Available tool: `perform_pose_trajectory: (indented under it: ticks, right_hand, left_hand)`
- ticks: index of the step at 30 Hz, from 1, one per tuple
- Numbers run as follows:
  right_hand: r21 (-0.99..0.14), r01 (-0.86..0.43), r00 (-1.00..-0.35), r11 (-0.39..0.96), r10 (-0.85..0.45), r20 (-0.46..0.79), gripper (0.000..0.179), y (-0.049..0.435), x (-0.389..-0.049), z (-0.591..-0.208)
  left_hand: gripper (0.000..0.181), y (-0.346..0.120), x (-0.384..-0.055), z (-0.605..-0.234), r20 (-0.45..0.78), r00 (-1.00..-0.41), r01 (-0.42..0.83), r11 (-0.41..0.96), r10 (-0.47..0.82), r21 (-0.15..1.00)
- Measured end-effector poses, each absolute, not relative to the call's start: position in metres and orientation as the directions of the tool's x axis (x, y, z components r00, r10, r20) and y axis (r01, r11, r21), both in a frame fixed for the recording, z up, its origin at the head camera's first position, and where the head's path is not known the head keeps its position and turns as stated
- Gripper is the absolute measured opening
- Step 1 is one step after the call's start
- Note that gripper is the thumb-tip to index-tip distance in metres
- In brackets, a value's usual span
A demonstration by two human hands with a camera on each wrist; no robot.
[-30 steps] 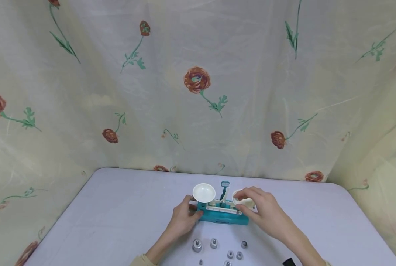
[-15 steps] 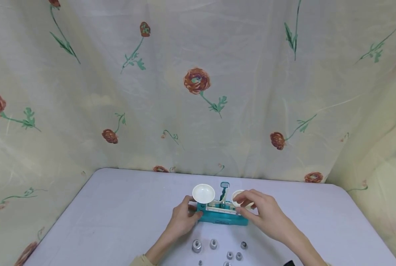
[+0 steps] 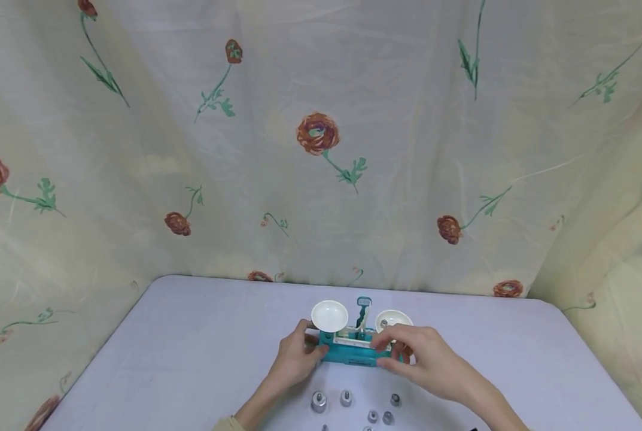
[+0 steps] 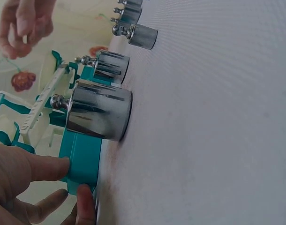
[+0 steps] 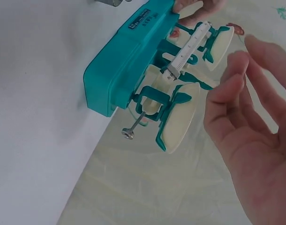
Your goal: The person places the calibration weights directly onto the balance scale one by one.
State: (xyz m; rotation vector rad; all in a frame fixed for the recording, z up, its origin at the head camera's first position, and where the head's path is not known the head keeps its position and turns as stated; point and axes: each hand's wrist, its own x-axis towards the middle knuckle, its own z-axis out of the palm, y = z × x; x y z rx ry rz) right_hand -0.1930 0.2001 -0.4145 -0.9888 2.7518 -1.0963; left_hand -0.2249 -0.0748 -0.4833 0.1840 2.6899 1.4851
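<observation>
A teal balance scale (image 3: 347,354) with two white pans stands on the table. My left hand (image 3: 295,353) grips the left end of its base, thumb in front; the left wrist view shows the thumb and fingers on the teal base (image 4: 82,161). The left pan (image 3: 329,316) holds nothing visible. In the right pan (image 3: 401,317) sits a small metal weight (image 3: 383,324). My right hand (image 3: 434,362) hovers before that pan, fingers loosely bent, covering the scale's right end. In the right wrist view, nothing shows between the fingers of the right hand (image 5: 255,108).
Several metal weights stand on the table in front of the scale, among them a large one (image 3: 319,401), a medium one (image 3: 346,398) and a small one (image 3: 395,399). A flowered curtain (image 3: 245,179) hangs behind the table (image 3: 202,335).
My right hand has moved from over the right pan down toward me, and that pan with the weight in it has come into sight. The left hand keeps its grip.
</observation>
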Motion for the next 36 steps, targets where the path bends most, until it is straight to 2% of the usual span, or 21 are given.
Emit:
perform_pose_trajectory:
  ticks: [11,13,20,27,36]
  right_hand:
    - [-0.651,-0.583,-0.696,0.486,-0.712,0.092,0.023,0.205,-0.191,-0.426]
    - [-0.643,-0.589,-0.690,0.490,-0.719,0.084,0.022,0.205,-0.191,-0.428]
    - [-0.709,-0.493,-0.703,0.504,-0.711,-0.016,0.023,0.203,-0.191,-0.432]
    - [-0.691,-0.552,-0.661,0.466,-0.750,0.022,0.023,0.205,-0.190,-0.440]
    - [-0.749,-0.457,-0.667,0.480,-0.742,-0.068,0.026,0.202,-0.190,-0.449]
  left_hand:
    - [0.044,-0.074,-0.224,-0.482,-0.004,-0.991,0.066,0.530,0.130,0.845]
    - [0.044,-0.074,-0.225,-0.483,-0.001,-0.991,0.070,0.528,0.133,0.846]
    - [0.043,-0.075,-0.225,-0.486,0.042,-0.988,0.114,0.529,0.148,0.841]
    - [0.042,-0.076,-0.226,-0.487,0.033,-0.989,0.105,0.532,0.144,0.840]
    - [0.044,-0.076,-0.227,-0.488,0.023,-0.989,0.098,0.527,0.146,0.844]
